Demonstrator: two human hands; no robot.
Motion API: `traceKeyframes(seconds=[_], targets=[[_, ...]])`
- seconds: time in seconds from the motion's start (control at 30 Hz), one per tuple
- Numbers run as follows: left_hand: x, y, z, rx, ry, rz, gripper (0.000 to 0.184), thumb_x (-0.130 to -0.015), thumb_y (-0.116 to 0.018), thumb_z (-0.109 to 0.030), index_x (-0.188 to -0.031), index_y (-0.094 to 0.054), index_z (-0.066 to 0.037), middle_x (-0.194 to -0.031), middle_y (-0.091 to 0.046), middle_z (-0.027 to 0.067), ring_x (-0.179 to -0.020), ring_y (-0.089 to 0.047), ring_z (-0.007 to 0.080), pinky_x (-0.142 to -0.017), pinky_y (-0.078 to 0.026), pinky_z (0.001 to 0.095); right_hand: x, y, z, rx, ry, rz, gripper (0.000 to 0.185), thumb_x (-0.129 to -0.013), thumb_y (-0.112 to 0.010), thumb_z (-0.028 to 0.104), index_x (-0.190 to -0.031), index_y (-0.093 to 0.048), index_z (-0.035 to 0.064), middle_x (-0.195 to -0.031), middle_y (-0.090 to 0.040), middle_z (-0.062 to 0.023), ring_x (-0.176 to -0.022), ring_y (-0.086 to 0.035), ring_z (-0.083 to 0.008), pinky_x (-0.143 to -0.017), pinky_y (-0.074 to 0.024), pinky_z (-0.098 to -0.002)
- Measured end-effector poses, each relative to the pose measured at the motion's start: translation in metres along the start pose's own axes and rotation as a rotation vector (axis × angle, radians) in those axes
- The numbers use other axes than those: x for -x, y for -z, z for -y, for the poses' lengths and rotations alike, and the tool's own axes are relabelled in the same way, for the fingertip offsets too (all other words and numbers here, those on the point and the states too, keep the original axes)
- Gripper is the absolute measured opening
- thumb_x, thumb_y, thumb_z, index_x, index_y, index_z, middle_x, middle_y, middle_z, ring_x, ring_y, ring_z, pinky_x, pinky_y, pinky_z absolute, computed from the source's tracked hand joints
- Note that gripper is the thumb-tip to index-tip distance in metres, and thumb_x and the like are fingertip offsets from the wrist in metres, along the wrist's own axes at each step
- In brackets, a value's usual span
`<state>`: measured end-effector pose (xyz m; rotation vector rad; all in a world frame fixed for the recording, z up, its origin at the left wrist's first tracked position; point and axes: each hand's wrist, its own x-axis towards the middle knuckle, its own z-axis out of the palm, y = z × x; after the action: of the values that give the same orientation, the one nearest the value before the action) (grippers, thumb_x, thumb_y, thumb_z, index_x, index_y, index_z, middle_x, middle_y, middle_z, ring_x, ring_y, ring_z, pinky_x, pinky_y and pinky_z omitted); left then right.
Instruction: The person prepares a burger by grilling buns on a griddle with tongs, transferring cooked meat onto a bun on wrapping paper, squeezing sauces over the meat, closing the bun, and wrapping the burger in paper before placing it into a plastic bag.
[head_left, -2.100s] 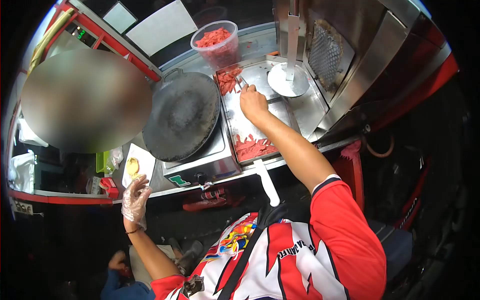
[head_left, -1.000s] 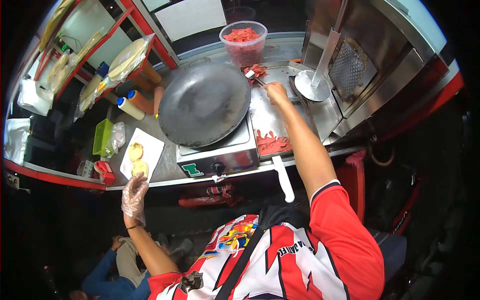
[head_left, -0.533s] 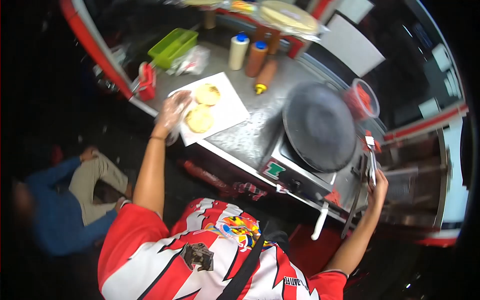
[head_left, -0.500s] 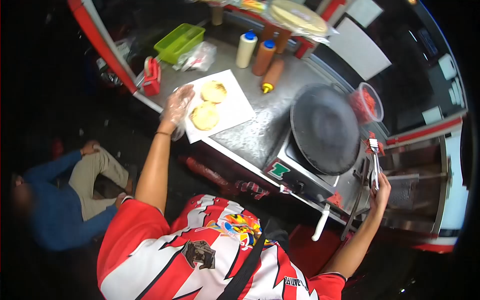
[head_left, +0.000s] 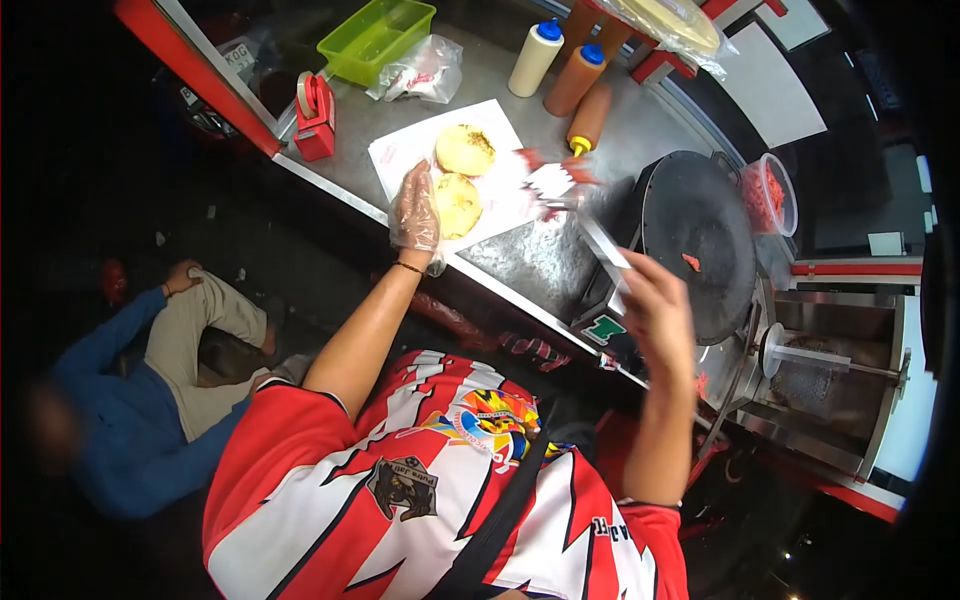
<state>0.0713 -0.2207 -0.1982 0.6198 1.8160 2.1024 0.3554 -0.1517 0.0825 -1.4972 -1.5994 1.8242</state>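
My left hand [head_left: 418, 212], in a clear plastic glove, lies with fingers stretched out along the left side of the nearer bun half [head_left: 457, 207]. The farther bun half [head_left: 466, 150] sits beside it, browned on top, and both rest on a sheet of white paper [head_left: 503, 122]. My right hand [head_left: 657, 310] grips metal tongs [head_left: 604, 246], smeared by motion. Shredded red meat [head_left: 533, 160] shows around the tongs' tips, just right of the paper. One red scrap [head_left: 691, 262] lies on the round black griddle [head_left: 720, 215].
Behind the paper are a green tray [head_left: 375, 40], a plastic bag [head_left: 425, 70], a red tape dispenser [head_left: 316, 120] and sauce bottles [head_left: 536, 58]. A tub of red shreds [head_left: 768, 195] stands beyond the griddle. Someone in blue [head_left: 150, 430] sits at the left.
My right hand has swung left from the griddle's right side toward the paper, carrying tongs and meat. My left hand has shifted to the nearer bun half. The camera view has moved too.
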Motion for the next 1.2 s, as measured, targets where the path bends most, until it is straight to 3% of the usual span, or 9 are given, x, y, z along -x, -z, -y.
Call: traceKeyframes(seconds=[0.17, 0.27, 0.43, 0.57, 0.7, 0.9, 1.0, 1.1, 1.2], targets=[[0.005, -0.003, -0.026, 0.212, 0.284, -0.040, 0.034, -0.107, -0.049, -0.026, -0.123, -0.065, -0.002, -0.114, -0.068, 0.0099, -0.103, -0.064, 0.0152, -0.086, -0.053, 0.0298, -0.093, -0.090, -0.073, 0.057, -0.098, 0.291, 0.034, -0.096, -0.062, 0.018, -0.124, -0.067, -0.0012, -0.075, -0.054, -0.0008, -0.052, -0.041, -0.0064, -0.043, -0.0295, -0.0250], [0.003, 0.005, -0.018, 0.053, 0.190, 0.018, 0.033, -0.105, -0.052, -0.027, -0.119, -0.067, -0.002, -0.106, -0.069, 0.0083, -0.094, -0.064, 0.0133, -0.078, -0.054, 0.0285, -0.107, -0.090, -0.072, 0.098, -0.149, 0.328, 0.036, -0.096, -0.063, 0.019, -0.124, -0.066, -0.0030, -0.075, -0.055, -0.0016, -0.051, -0.041, -0.0066, -0.043, -0.0300, -0.0251], [-0.002, 0.015, -0.028, -0.291, -0.007, 0.060, 0.023, -0.099, -0.061, -0.013, -0.115, -0.071, -0.001, -0.106, -0.074, 0.0103, -0.095, -0.068, 0.0148, -0.087, -0.053, 0.0293, -0.115, -0.068, -0.026, 0.400, -0.138, 0.436, 0.034, -0.096, -0.063, 0.025, -0.117, -0.069, -0.0010, -0.075, -0.056, -0.0016, -0.055, -0.043, -0.0077, -0.046, -0.0323, -0.0254], [-0.005, 0.019, -0.039, -0.337, 0.099, 0.114, 0.022, -0.100, -0.058, -0.010, -0.116, -0.070, -0.001, -0.113, -0.073, 0.0138, -0.102, -0.069, 0.0189, -0.091, -0.052, 0.0307, -0.129, -0.070, 0.011, 0.598, -0.130, 0.510, 0.027, -0.096, -0.063, 0.029, -0.096, -0.070, 0.0028, -0.065, -0.048, 0.0030, -0.048, -0.037, -0.0064, -0.042, -0.0273, -0.0264], [0.000, 0.018, -0.027, -0.317, -0.038, 0.139, 0.024, -0.101, -0.054, -0.007, -0.119, -0.067, 0.000, -0.113, -0.073, 0.0144, -0.107, -0.069, 0.0209, -0.093, -0.052, 0.0311, -0.134, -0.087, 0.048, 0.882, 0.002, 0.550, 0.039, -0.093, -0.063, 0.030, -0.112, -0.072, -0.0018, -0.067, -0.055, -0.0025, -0.047, -0.046, -0.0109, -0.041, -0.0348, -0.0296], [0.000, 0.022, -0.015, -0.332, -0.095, 0.134, 0.027, -0.100, -0.055, -0.011, -0.124, -0.065, -0.006, -0.111, -0.073, 0.0177, -0.103, -0.071, 0.0277, -0.088, -0.054, 0.0361, -0.138, -0.106, 0.074, 1.132, 0.052, 0.545, 0.044, -0.091, -0.063, 0.035, -0.111, -0.072, -0.0021, -0.067, -0.057, -0.0050, -0.050, -0.051, -0.0147, -0.041, -0.0384, -0.0315], [0.001, 0.027, -0.019, -0.370, -0.043, 0.153, 0.027, -0.099, -0.056, -0.012, -0.124, -0.066, -0.007, -0.112, -0.072, 0.0181, -0.105, -0.071, 0.0282, -0.088, -0.054, 0.0369, -0.138, -0.109, 0.079, 1.206, 0.039, 0.536, 0.045, -0.090, -0.063, 0.036, -0.111, -0.072, -0.0029, -0.068, -0.058, -0.0069, -0.053, -0.054, -0.0174, -0.045, -0.0435, -0.0334], [0.002, 0.025, -0.020, -0.397, -0.070, 0.154, 0.028, -0.099, -0.057, -0.013, -0.125, -0.065, -0.007, -0.113, -0.072, 0.0174, -0.106, -0.071, 0.0286, -0.088, -0.055, 0.0371, -0.131, -0.099, 0.081, 1.252, 0.183, 0.545, 0.045, -0.090, -0.062, 0.035, -0.111, -0.072, -0.0039, -0.077, -0.068, -0.0142, -0.066, -0.064, -0.0262, -0.061, -0.0523, -0.0384], [0.001, 0.024, -0.010, -0.302, -0.055, 0.148, 0.029, -0.098, -0.060, -0.013, -0.125, -0.066, -0.005, -0.112, -0.073, 0.0155, -0.104, -0.072, 0.0268, -0.088, -0.055, 0.0354, -0.121, -0.084, 0.067, 1.252, 0.278, 0.522, 0.045, -0.091, -0.060, 0.033, -0.111, -0.072, -0.0046, -0.093, -0.073, -0.0226, -0.087, -0.070, -0.0350, -0.082, -0.0532, -0.0416]])
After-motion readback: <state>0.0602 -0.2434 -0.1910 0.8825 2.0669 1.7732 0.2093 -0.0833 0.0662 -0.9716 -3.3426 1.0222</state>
